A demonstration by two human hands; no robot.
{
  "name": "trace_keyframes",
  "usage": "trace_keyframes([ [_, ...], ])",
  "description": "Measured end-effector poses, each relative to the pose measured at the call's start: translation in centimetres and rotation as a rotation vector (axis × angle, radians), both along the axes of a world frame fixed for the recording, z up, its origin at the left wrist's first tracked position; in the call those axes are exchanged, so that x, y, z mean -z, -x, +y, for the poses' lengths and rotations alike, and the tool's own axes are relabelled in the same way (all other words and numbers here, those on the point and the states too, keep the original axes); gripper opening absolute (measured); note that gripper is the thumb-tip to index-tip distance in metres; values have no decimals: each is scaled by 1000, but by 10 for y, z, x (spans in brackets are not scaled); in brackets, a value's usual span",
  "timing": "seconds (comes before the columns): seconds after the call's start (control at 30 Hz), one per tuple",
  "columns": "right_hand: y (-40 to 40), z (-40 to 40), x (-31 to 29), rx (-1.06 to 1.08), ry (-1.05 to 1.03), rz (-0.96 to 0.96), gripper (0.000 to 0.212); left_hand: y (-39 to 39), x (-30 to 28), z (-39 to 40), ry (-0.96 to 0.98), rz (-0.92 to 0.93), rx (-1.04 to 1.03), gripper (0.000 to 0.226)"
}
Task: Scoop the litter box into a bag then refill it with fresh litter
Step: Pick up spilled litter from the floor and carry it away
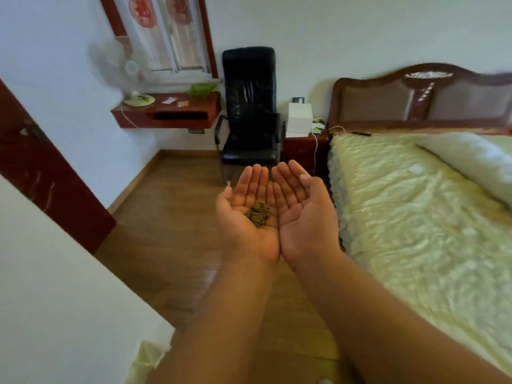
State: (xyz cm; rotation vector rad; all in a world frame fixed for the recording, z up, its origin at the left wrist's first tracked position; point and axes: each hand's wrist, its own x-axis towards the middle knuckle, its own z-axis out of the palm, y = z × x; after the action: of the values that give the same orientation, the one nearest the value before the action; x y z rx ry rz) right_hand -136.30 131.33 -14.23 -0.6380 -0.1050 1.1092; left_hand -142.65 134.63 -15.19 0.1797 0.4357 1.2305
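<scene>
- Nearest, two bare forearms reach forward from the bottom edge, over a wooden plank floor (171, 217) with a dull sheen.
- A white, flat-faced surface (55, 300) fills the lower left corner, with a scrap of pale crumpled fabric (146, 358) at its foot.
- The left hand (249, 209) and the right hand (302, 212) are held palms up, side by side, their inner edges touching to form a shallow cup; the fingers are straight and relaxed.
- A small clump of litter (258, 213), olive-brown and grainy, lies on the left palm near where the two hands meet.
- To the right stands a bed (415, 217) covered in a pale yellow, shiny, quilted spread, with a carved dark wooden headboard (415, 101).
- On the left, a dark red door (41, 167) leans into view.
- Beyond the hands, a black padded office chair (249, 106) stands against the white wall, just beside a reddish bedside cabinet (302, 151) bearing a white box.
- Farthest, a red wall shelf (166, 112) carries a small white fan (130, 73), under a red-framed window (166, 37).
</scene>
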Motion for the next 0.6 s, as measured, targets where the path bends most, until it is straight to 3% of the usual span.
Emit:
trace_keyframes([
  [0.2, -50, -25, 19, 185, 23, 13, 33, -58, 18, -18, 69, 20, 170, 48],
  [0.6, -127, 18, 31, 178, 10, 46, 32, -135, 28, 25, 68, 54, 160, 47],
])
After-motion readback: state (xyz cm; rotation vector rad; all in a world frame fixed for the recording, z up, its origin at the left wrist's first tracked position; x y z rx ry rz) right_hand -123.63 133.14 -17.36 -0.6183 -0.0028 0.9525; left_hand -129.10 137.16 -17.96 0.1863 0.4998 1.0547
